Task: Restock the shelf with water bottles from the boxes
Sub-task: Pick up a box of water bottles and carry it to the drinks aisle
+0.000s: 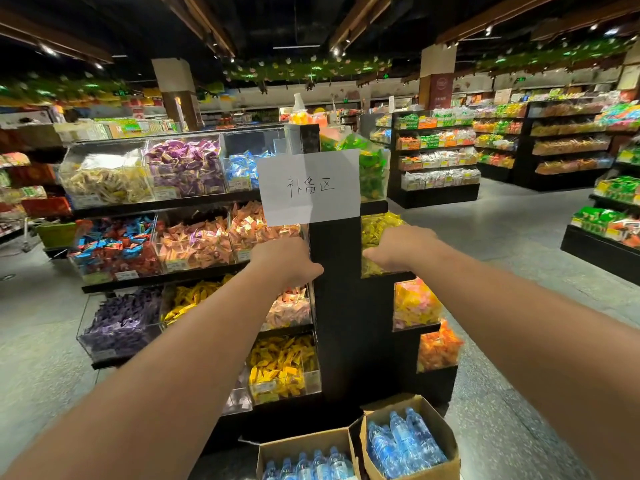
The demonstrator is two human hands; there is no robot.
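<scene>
At the centre of the frame, the tall black end panel [341, 306] of a sweet shelf [194, 202] stands upright. A white paper sign [308, 187] with handwritten characters is fixed near its top. Two bare arms reach in from the lower corners. The left hand [287, 261] rests against the panel's left edge with its back to the camera. Its fingers are tucked out of sight, so its grip cannot be told. The right hand [398, 251] sits at the panel's right edge, just beside a bin of yellow sweets [377, 230] — its fingers are hidden too, so its grip cannot be told. Along the bottom edge, two open cardboard boxes stand side by side at the panel's foot — the left box [304, 441] and the right box [438, 429]. Both hold water bottles [405, 438] with blue caps.
</scene>
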